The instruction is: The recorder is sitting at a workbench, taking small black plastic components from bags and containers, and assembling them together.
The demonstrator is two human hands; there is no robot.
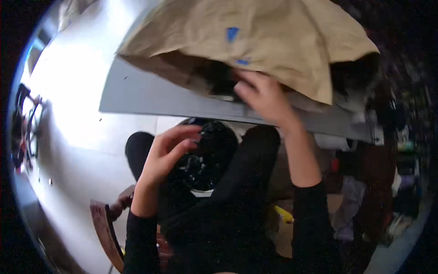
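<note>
I'm holding right fingers (249,78) at paper bag (283,32), grip unclear | left fingers (177,132) hanging open | bucket (201,194) already holding black contents (207,157); remainder unclear

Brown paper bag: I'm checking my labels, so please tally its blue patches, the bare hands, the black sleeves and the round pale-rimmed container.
Blue patches on the brown paper bag: 2
Bare hands, left hand and right hand: 2
Black sleeves: 2
Round pale-rimmed container: 1
Total: 7
</note>
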